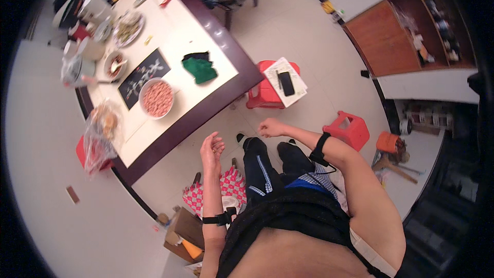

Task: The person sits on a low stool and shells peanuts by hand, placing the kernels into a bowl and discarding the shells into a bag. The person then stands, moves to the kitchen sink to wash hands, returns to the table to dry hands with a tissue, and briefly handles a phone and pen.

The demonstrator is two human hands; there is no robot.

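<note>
My left hand point(212, 150) is held palm inward in front of the table's near edge. Its fingers are half curled and apart, with nothing in them. My right hand point(271, 127) hangs over the floor past my knees, fingers loosely bent, and no held thing shows. Closest to it is a red plastic stool point(266, 100) bearing sheets of paper point(295, 94) and a black smartphone point(286, 83). On the white-topped table point(193, 112), a white bowl of what look like shelled peanuts point(157, 99) sits at the corner of a dark floral mat point(129, 88). A green and black cloth point(200, 68) lies crumpled nearby.
Farther along the table are a smaller bowl with a spoon point(115, 65), a plate of food point(129, 29) and several containers. A plastic bag point(102, 131) hangs over its left edge. Another red stool point(349, 130), a patterned chair cover point(233, 185) and a cardboard box point(185, 227) flank me.
</note>
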